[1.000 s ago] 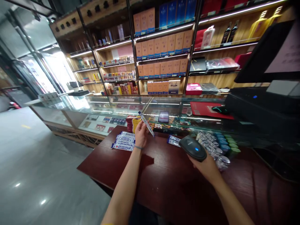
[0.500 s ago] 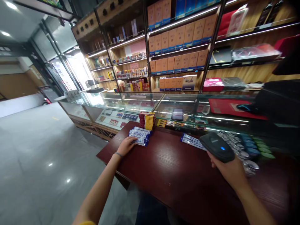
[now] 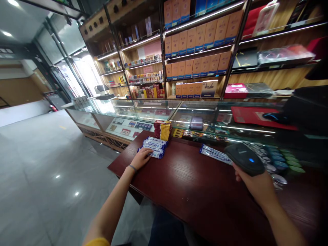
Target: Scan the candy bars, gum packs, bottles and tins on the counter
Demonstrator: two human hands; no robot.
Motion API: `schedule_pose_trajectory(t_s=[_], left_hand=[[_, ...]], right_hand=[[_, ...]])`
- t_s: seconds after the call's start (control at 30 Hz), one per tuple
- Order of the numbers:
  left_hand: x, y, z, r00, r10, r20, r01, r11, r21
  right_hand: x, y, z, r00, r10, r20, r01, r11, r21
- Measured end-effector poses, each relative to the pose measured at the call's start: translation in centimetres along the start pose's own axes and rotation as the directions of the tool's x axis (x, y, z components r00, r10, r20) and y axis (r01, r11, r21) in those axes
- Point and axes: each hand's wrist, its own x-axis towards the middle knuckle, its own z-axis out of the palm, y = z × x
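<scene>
Several slim blue-and-white packets (image 3: 155, 143) lie in an overlapping pile on the dark red-brown table (image 3: 176, 181). At the pile's near left edge, my left hand (image 3: 141, 159) has its fingers closed over a packet; the fingertips are partly hidden against the wrappers. In my right hand (image 3: 258, 186) is a black barcode scanner (image 3: 244, 159) with a lit blue light, held above the table's right side. Beyond the scanner's head lie a few more blue-and-white packets (image 3: 215, 154), apart from the pile. Behind the pile stands a stack of red and yellow packets (image 3: 163, 130).
A glass display counter (image 3: 143, 111) runs along the table's far side. Several round tins (image 3: 278, 179) and blue and green containers (image 3: 294, 164) stand at the right. A red mat (image 3: 248, 116) with a black mouse (image 3: 273, 117) lies on the glass. Boxed goods fill the shelves behind.
The view has shifted slightly, moving the scene rightward. A blue packet end now shows left of my left hand. My right hand still holds the scanner.
</scene>
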Motion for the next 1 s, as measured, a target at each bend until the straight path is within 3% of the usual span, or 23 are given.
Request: schedule_pose_trajectory(t_s=[0.23,0.43,0.57,0.7,0.87,1.0], left_hand=[[0.2,1.3,0.0,1.0,0.01,0.026,-0.01,1.0,0.022],[2.3,4.0,1.9,0.998,0.049,0.03,-0.049,0.999,-0.005],[6.1,8.2,5.0,0.985,0.164,0.045,-0.161,0.984,-0.072],[10.5,13.6,9.4,0.964,0.263,0.028,-0.257,0.956,-0.145],[14.5,19.2,14.9,0.953,0.304,0.007,-0.298,0.936,-0.189],[16.4,21.9,18.2,0.952,0.307,0.017,-0.299,0.936,-0.186]], right_hand=[[0.2,0.0,-0.3,1.0,0.001,0.009,-0.001,1.0,-0.009],[0.0,-1.3,-0.7,0.992,0.002,-0.124,0.009,0.996,0.09],[0.2,-1.1,-1.3,0.993,0.044,-0.113,-0.028,0.99,0.14],[0.5,-0.5,-1.8,0.978,0.109,-0.18,-0.07,0.975,0.21],[0.8,-0.6,-2.7,0.972,0.123,-0.2,-0.052,0.943,0.327],[1.0,-0.6,-3.7,0.965,0.115,-0.235,-0.036,0.949,0.315]])
